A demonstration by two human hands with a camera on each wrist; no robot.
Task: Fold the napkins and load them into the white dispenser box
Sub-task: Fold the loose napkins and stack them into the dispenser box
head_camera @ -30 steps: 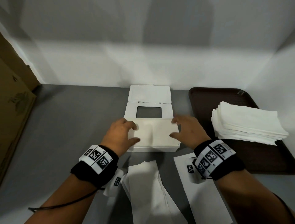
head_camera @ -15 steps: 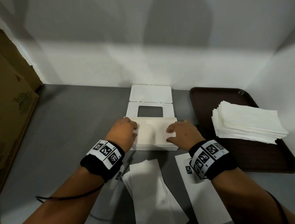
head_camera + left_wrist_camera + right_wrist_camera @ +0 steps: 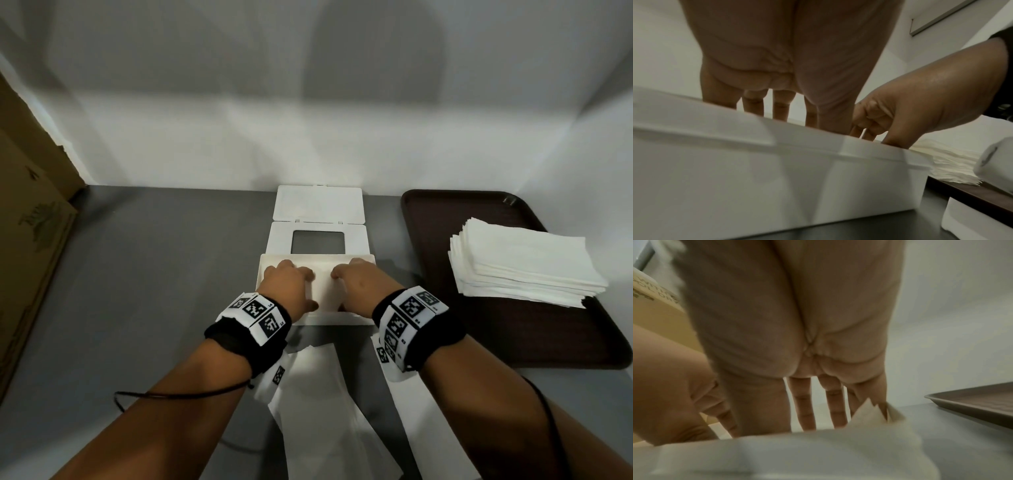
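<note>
The white dispenser box [image 3: 329, 320] stands open at mid-table, its lid [image 3: 318, 204] and window frame [image 3: 317, 241] folded back behind it. A folded napkin [image 3: 325, 291] lies inside. My left hand [image 3: 287, 284] and right hand [image 3: 359, 287] press down on it side by side, fingers straight and reaching below the rim. In the left wrist view the left hand's fingers [image 3: 754, 104] dip behind the box wall [image 3: 777, 178]. In the right wrist view a napkin corner [image 3: 869, 415] sticks up beside the right hand's fingers [image 3: 803, 410]. The fingertips are hidden.
A stack of unfolded napkins [image 3: 524, 260] sits on a dark brown tray [image 3: 445, 212] at the right. Loose napkins [image 3: 315, 394] and a paper sheet [image 3: 428, 428] lie in front of the box. A cardboard box [image 3: 30, 240] stands at the left edge.
Both hands have moved inward toward each other and pushed down. The napkin that lay across the box top has sunk inside the rim.
</note>
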